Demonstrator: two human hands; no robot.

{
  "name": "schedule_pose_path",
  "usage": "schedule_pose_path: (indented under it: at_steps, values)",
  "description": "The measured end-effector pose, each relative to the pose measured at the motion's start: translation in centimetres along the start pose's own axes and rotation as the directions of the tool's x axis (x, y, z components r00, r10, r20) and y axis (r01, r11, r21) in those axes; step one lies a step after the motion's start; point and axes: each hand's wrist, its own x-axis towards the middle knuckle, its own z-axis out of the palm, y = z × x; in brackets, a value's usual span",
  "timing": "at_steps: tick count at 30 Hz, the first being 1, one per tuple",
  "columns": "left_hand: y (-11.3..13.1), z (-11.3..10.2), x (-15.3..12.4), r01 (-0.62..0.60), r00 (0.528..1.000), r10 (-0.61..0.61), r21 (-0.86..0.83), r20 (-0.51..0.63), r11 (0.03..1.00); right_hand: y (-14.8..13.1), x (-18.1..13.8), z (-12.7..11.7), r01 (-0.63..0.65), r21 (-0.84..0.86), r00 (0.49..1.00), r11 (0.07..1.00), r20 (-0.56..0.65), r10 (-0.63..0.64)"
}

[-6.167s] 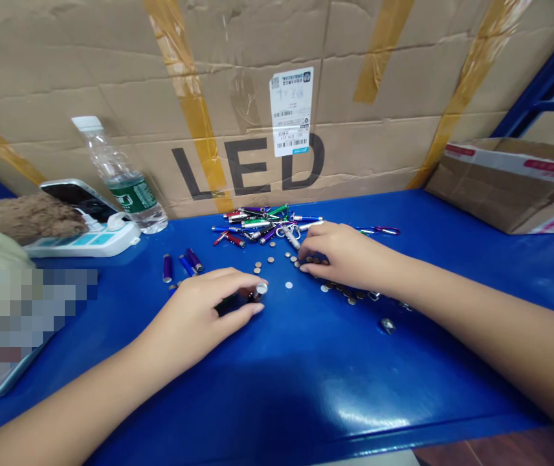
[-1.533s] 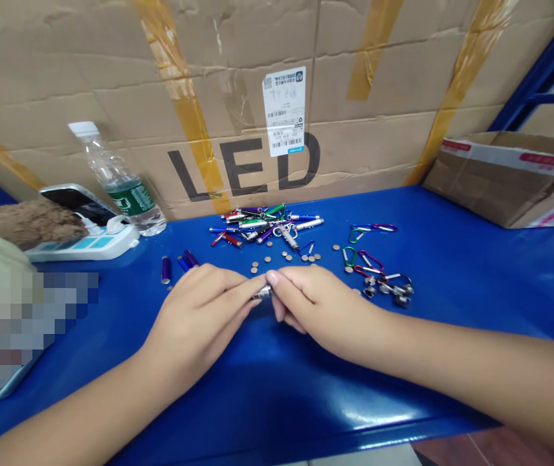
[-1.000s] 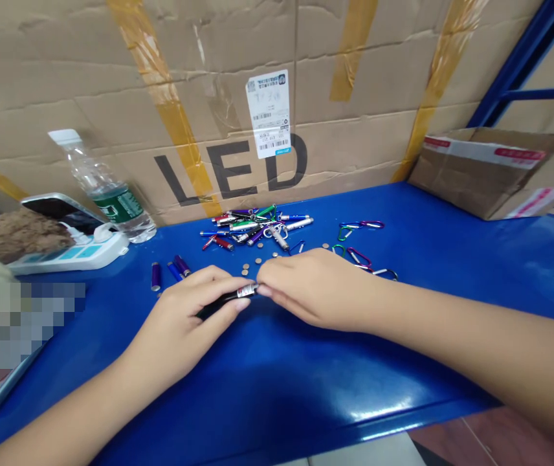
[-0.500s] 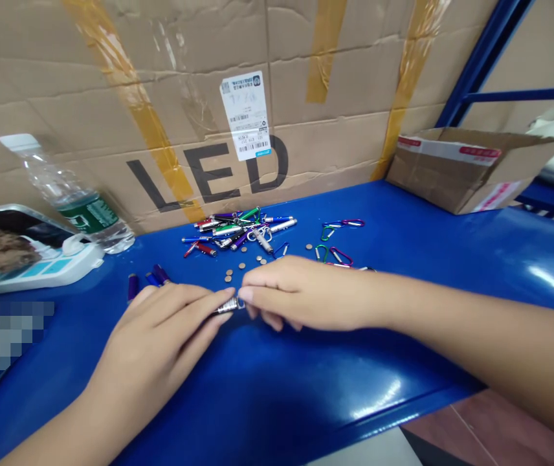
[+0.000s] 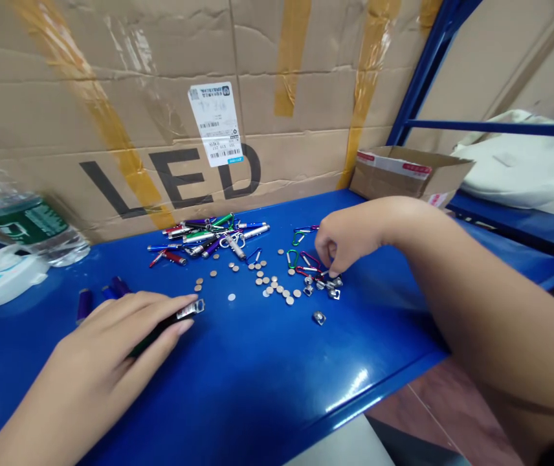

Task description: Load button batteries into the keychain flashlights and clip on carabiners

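Observation:
My left hand [image 5: 121, 356] is closed round a small dark green flashlight [image 5: 190, 309], its silver end with a ring loop sticking out past the thumb and forefinger. At the right, my right hand [image 5: 347, 239] reaches down with fingers pinched together among small carabiners [image 5: 292, 259] and silver metal caps [image 5: 334, 293]; what is between the fingertips is too small to make out. One metal cap [image 5: 319, 317] lies apart, nearer to me. Button cells [image 5: 274, 285] are scattered between the two hands. Several purple and blue tubes [image 5: 84, 305] lie behind my left hand.
A pile of coloured mini flashlights [image 5: 213, 234] lies at the back, before a large cardboard box [image 5: 141, 129] marked LED. Left are a water bottle [image 5: 39, 226] and a white power strip [image 5: 5, 278]. An open carton [image 5: 393, 175] stands at the back right, by a blue frame [image 5: 432, 71].
My right hand has left the flashlight's end and moved right to the carabiners and caps. My left hand keeps the flashlight. The view has shifted right, showing more button cells and caps.

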Motion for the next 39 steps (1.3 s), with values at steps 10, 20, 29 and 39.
schedule_pose_path:
  at_steps: [10,20,29,39]
  values:
    - [0.6,-0.1,0.4,0.070,0.998,-0.069,-0.065,0.010,0.995,0.2,0.7,0.3,0.141,0.237,0.906,0.961,-0.422,-0.029]
    - [1.4,0.1,0.1,0.279,0.952,-0.243,-0.198,0.187,0.940,-7.4,3.6,3.2,0.569,0.103,0.712,0.816,-0.557,-0.427]
    - [2.2,0.5,1.1,0.279,0.931,-0.177,-0.312,0.319,0.908,-10.4,3.9,4.7,0.613,0.399,0.718,0.682,-0.640,-0.272]
    - [2.1,0.7,1.5,0.406,0.908,-0.336,-0.328,0.250,0.853,-11.2,4.6,4.7,0.617,0.783,0.785,0.080,-0.606,-0.128]
